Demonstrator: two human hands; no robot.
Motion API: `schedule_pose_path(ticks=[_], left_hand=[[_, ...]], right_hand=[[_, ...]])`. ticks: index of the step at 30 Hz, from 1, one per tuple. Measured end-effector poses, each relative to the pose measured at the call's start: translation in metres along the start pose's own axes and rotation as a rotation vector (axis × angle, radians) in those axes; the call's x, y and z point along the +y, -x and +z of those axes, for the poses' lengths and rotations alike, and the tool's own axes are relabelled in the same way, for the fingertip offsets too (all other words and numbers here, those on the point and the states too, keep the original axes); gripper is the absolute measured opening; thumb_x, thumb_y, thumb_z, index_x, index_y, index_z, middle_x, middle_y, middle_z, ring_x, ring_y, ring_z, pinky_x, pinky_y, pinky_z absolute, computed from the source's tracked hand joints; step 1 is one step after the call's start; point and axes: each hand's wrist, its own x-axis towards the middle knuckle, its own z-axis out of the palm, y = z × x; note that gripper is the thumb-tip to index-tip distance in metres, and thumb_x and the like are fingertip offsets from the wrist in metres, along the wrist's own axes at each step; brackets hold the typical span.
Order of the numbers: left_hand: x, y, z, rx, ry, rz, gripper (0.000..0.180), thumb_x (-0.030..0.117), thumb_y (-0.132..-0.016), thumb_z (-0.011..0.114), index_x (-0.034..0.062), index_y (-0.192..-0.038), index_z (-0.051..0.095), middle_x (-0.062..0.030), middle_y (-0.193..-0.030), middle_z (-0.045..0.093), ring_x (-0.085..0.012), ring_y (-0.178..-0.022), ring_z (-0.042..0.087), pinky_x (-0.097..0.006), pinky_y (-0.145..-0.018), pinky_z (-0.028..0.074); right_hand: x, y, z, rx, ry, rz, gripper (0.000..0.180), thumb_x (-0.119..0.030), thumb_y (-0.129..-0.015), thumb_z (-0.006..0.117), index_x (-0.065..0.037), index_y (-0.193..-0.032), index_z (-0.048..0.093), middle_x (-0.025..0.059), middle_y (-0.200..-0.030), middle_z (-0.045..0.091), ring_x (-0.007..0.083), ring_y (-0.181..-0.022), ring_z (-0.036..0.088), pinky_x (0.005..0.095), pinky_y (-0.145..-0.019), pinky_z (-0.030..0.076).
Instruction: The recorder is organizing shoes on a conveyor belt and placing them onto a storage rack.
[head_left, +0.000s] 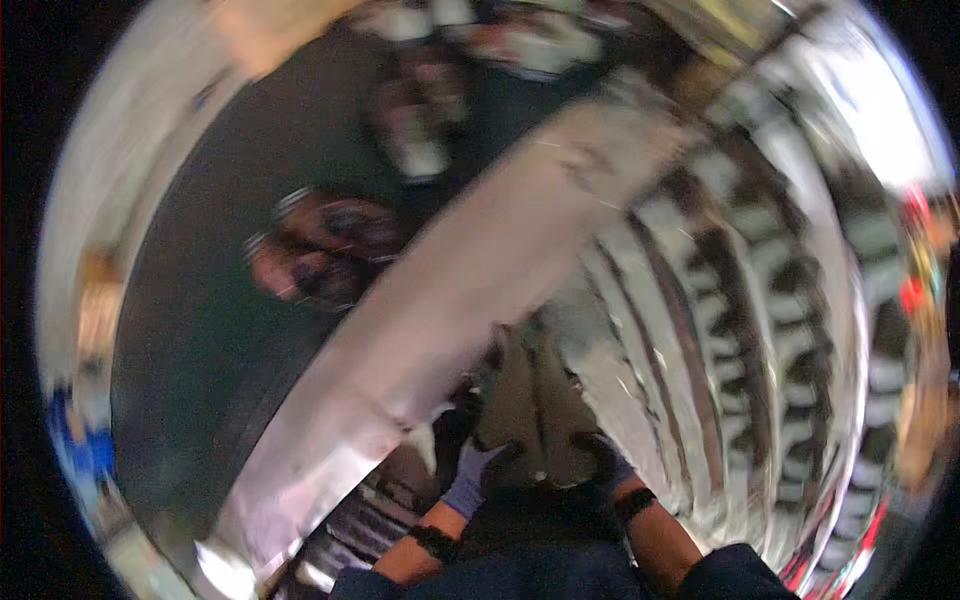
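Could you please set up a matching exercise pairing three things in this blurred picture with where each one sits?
Things:
1. left hand
2. right hand
3. long pale panel

Places:
A. running diagonally from lower left to upper right
B. on the right side of the tan bundle
C. on the left side of the tan bundle

Pairs: 1-C, 2-B, 3-A

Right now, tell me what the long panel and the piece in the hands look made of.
Long panel: probably sheet metal, pale, satin sheen with soft glare. Held piece: dull olive-tan, matte, possibly fabric or cardboard; blur leaves it open. Left hand and right hand wear purplish gloves, likely thin rubber.
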Motion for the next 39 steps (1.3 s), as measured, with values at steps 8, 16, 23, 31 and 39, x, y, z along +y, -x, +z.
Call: schedule_pose_path(ticks=[8,16,23,31,39], left_hand=[[-0.06,0.042,0.206,-0.479,-0.044,-0.486,0.049,0.009,-0.071,0.073,-0.0008,-0.115,0.053,-0.0105,-0.109,0.06,-0.0202,-0.094,0.061,-0.031,-0.083,0.051],[-0.151,0.092,0.474,-1.189,-0.275,-0.41,0.056,0.007,-0.065,0.077,-0.0001,-0.116,0.054,-0.0083,-0.104,0.062,-0.0175,-0.088,0.06,-0.031,-0.081,0.05],[-0.201,0.108,0.701,-1.163,-0.69,0.125,0.044,0.036,-0.064,0.076,0.0042,-0.092,0.065,-0.0161,-0.082,0.067,-0.0296,-0.077,0.065,-0.038,-0.068,0.051],[-0.225,0.076,0.603,-1.321,-0.568,0.193,0.035,0.024,-0.084,0.059,0.01,-0.115,0.057,-0.011,-0.094,0.066,-0.0173,-0.081,0.06,-0.035,-0.076,0.047],[0.033,-0.047,0.173,0.456,-0.928,0.77,0.037,0.027,-0.077,0.062,0.0091,-0.108,0.058,-0.0121,-0.094,0.064,-0.0265,-0.086,0.063,-0.038,-0.071,0.05]], right_hand=[[0.087,0.199,-0.127,0.401,0.109,-0.409,0.048,-0.022,-0.077,0.066,-0.001,-0.118,0.052,0.0112,-0.112,0.057,0.0265,-0.105,0.054,0.0391,-0.092,0.043],[0.24,0.315,-0.291,1.06,-0.379,-0.395,0.04,-0.01,-0.084,0.054,0.001,-0.122,0.049,0.0152,-0.118,0.055,0.0252,-0.11,0.052,0.0352,-0.097,0.039],[0.26,0.33,-0.52,1.206,0.174,-0.444,0.038,0.0,-0.081,0.054,0.0,-0.12,0.052,0.0102,-0.121,0.055,0.0212,-0.109,0.052,0.0335,-0.095,0.04],[0.276,0.255,-0.487,1.05,-0.396,-0.403,0.052,-0.032,-0.097,0.034,-0.01,-0.142,0.022,0.0106,-0.146,0.025,0.0215,-0.132,0.028,0.0377,-0.105,0.027],[0.254,0.156,-0.291,0.551,-0.183,-0.172,0.046,-0.022,-0.089,0.056,-0.013,-0.131,0.041,0.0057,-0.12,0.052,0.0196,-0.104,0.053,0.0345,-0.083,0.045]])
